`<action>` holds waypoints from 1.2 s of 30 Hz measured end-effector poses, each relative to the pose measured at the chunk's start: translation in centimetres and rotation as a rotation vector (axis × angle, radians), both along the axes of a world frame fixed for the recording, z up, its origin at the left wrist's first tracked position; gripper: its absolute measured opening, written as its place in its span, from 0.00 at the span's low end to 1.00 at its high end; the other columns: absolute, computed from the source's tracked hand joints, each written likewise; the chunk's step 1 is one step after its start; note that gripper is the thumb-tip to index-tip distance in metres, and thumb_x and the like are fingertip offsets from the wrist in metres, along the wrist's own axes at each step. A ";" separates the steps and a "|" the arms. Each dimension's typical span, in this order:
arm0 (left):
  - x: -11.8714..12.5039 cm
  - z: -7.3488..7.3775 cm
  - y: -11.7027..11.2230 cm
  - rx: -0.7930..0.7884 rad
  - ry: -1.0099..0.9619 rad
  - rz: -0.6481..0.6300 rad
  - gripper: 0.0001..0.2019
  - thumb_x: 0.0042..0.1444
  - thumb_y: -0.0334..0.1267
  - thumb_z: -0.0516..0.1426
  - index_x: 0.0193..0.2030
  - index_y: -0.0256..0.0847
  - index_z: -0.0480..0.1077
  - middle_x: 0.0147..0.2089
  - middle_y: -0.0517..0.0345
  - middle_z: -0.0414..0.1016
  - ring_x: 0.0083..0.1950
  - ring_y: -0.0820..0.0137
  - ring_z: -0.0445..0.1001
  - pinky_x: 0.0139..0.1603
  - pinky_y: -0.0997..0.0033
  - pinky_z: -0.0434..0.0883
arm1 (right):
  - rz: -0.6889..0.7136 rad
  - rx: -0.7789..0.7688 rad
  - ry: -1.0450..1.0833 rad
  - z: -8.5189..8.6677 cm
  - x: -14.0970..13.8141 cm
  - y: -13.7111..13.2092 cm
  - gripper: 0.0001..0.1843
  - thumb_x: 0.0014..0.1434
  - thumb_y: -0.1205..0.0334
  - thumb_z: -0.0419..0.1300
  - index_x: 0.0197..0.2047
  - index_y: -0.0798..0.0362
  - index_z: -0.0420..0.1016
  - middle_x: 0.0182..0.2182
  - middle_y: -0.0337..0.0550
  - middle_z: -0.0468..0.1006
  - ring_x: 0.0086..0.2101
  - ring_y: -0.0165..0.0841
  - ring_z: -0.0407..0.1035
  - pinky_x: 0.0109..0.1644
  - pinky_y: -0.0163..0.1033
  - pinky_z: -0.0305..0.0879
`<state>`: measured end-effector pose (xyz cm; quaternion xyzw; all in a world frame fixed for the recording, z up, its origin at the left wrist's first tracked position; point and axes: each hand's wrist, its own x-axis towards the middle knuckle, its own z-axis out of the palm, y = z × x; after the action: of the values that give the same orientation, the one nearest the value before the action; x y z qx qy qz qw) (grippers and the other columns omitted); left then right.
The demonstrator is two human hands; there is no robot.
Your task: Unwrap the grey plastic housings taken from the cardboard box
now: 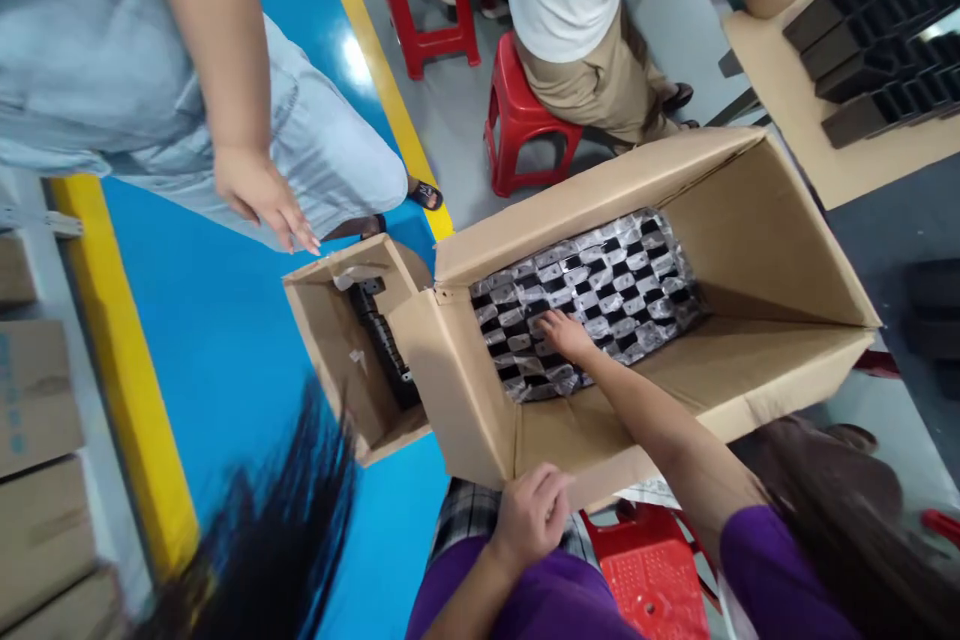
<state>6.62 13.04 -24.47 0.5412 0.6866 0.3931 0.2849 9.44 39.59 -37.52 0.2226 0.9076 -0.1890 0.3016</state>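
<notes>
A large open cardboard box (pixel 780 220) stands in front of me. Inside it lie rows of black and grey parts (pixel 622 290), wrapped in clear plastic film. My right hand (pixel 568 335) reaches over the near wall and rests on these wrapped parts, its fingers stretched forward over them, holding nothing that I can see. Close to the box's near left edge is my left hand (pixel 529 518), fingers curled inward. Whether anything small is inside its fingers is hidden.
A smaller open box (pixel 319 320) with dark parts adjoins the left end. Beside it stands a person with a hand (pixel 262 195) held above it. Another person sits on a red stool (pixel 529 125) beyond. Black trays (pixel 870 30) lie on a table at right; stacked cartons (pixel 41 400) are at left.
</notes>
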 end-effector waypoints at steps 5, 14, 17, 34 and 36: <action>-0.3 0.7 -0.3 -0.067 -0.078 -0.011 0.13 0.64 0.27 0.50 0.43 0.41 0.75 0.35 0.55 0.79 0.29 0.74 0.76 0.29 0.79 0.71 | -0.023 -0.089 0.065 -0.7 -1.2 1.3 0.20 0.72 0.69 0.46 0.56 0.57 0.77 0.58 0.60 0.74 0.60 0.45 0.65 0.62 0.48 0.62; -6.8 -0.6 11.7 -0.804 0.140 -0.210 0.14 0.69 0.34 0.53 0.56 0.41 0.74 0.53 0.49 0.81 0.52 0.64 0.81 0.55 0.66 0.77 | -0.322 -0.230 0.117 0.3 -1.7 3.4 0.08 0.66 0.67 0.58 0.47 0.57 0.77 0.41 0.48 0.83 0.41 0.33 0.75 0.47 0.34 0.66; -7.9 -4.3 16.9 -0.964 0.265 -0.225 0.13 0.66 0.35 0.59 0.55 0.33 0.74 0.55 0.43 0.79 0.53 0.59 0.80 0.55 0.55 0.78 | -0.417 -0.265 0.144 1.8 -1.9 4.0 0.09 0.67 0.65 0.57 0.47 0.56 0.76 0.35 0.42 0.83 0.35 0.30 0.74 0.41 0.31 0.65; -7.3 -13.9 18.9 -0.919 0.354 -0.405 0.17 0.68 0.45 0.59 0.58 0.38 0.72 0.57 0.49 0.77 0.55 0.62 0.78 0.57 0.52 0.78 | -0.561 -0.051 -0.156 4.8 4.4 5.1 0.23 0.65 0.68 0.57 0.63 0.49 0.75 0.56 0.56 0.80 0.54 0.44 0.76 0.53 0.42 0.72; -7.4 -13.9 18.9 -0.911 0.346 -0.393 0.16 0.68 0.45 0.59 0.57 0.38 0.72 0.55 0.49 0.77 0.54 0.63 0.78 0.56 0.53 0.78 | -0.517 -0.065 -0.118 3.8 3.1 4.8 0.25 0.66 0.66 0.57 0.65 0.45 0.73 0.58 0.52 0.79 0.56 0.42 0.76 0.54 0.40 0.71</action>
<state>-0.82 31.98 -38.37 0.5381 0.7103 -0.1014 0.4423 12.54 44.42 -33.76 0.4478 0.7948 -0.2755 0.3030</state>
